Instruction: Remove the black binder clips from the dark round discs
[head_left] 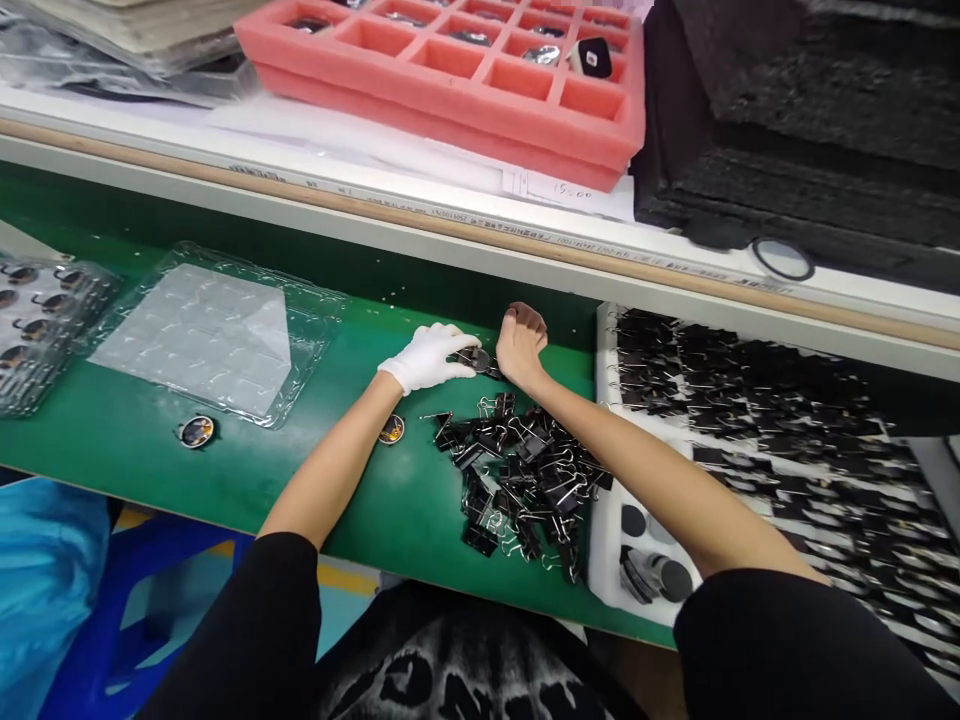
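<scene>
My left hand [429, 356], in a white glove, and my bare right hand [520, 343] meet at the back of the green mat [150, 450]. Both close on a small dark piece [480, 359] between them, which looks like a round disc with a black binder clip. A loose heap of black binder clips [525, 475] lies just in front of my hands. A round amber disc [391, 430] rests on the mat under my left forearm, and a second disc [196, 432] lies further left.
A clear plastic blister tray [217, 335] lies on the left, with another tray [34, 330] of discs at the far left edge. A white tray [787, 450] full of black clips fills the right. On the shelf behind stand a pink foam tray [457, 75] and black foam [810, 120].
</scene>
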